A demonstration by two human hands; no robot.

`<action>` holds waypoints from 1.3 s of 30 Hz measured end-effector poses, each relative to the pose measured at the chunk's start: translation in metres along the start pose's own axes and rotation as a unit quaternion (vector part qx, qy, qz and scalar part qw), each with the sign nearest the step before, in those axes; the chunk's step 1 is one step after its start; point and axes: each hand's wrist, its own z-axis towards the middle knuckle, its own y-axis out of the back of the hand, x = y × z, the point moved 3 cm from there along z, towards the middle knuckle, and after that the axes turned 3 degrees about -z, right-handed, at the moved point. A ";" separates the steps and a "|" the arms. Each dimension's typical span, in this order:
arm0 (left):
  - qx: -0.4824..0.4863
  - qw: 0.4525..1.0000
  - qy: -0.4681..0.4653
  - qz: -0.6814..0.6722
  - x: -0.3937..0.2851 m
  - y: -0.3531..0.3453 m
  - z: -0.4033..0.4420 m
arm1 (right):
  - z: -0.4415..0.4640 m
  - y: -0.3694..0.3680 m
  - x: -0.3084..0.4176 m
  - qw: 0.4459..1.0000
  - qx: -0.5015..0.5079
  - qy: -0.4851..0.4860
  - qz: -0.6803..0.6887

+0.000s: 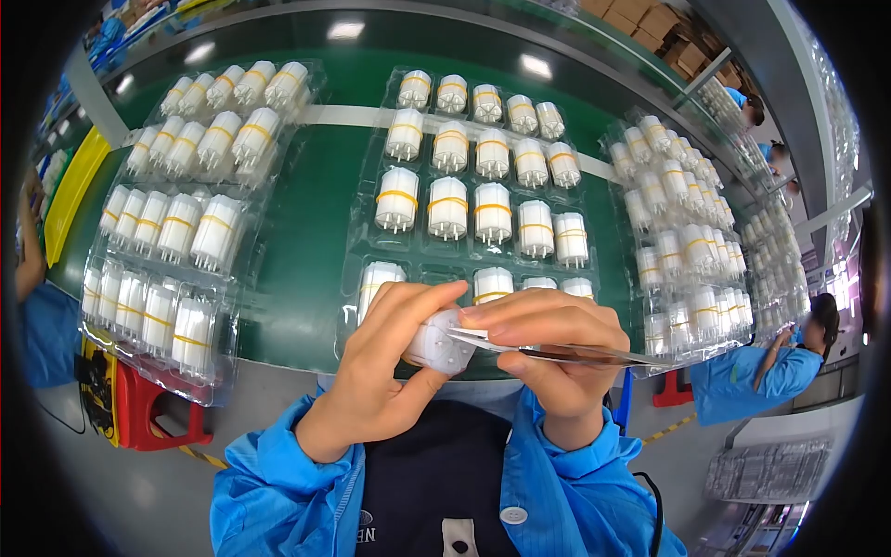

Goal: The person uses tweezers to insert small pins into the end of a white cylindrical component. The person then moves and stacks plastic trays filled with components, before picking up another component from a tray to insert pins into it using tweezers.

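The fingers of the left hand (385, 362) are bent snugly around one white tube (436, 345). The thumb and fingers of the right hand (561, 348) pinch one pair of tweezers (599, 355), and its thin tips are at the end of that tube. The tube is between the two hands, by the near edge of the green table (297, 278)

Past the hands, the middle tray (357, 243) has four rows. I count five tubes in each of the three far rows and four in the near row, so nineteen. The left tray (215, 367) shows four rows of five on top, so twenty. The right trays (617, 237) are too crowded to count. Many tubes wear one yellow band

The table is smooth, with one pale stripe (343, 115). Two red stools (176, 418) are on the gray floor (269, 385), one left and one right. One person in blue (752, 376) is on the right, and part of another (45, 334) shows at the left. Brown boxes (640, 17) are piled far off on the right
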 end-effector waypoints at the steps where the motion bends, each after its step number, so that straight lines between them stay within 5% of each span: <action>1: 0.002 1.000 0.004 -0.005 0.000 0.000 0.000 | 0.000 0.000 0.000 1.000 0.001 0.001 0.007; 14: 0.005 1.000 0.007 0.003 0.000 0.000 0.001 | -0.001 -0.001 -0.001 0.999 0.017 0.029 -0.009; 20: 0.000 1.000 -0.011 0.028 -0.001 0.001 0.003 | -0.009 -0.004 -0.006 0.998 -0.042 -0.034 0.032; 35: -0.005 0.983 -0.097 0.158 -0.003 -0.001 0.007 | 0.006 -0.005 0.013 0.984 0.065 0.026 -0.164; 37: -0.040 0.977 -0.115 0.178 -0.006 0.001 0.005 | -0.003 -0.001 0.002 0.999 -0.023 -0.038 0.019; 39: -0.065 0.970 -0.126 0.197 -0.004 0.001 0.007 | -0.013 -0.007 0.004 0.995 -0.075 -0.034 0.049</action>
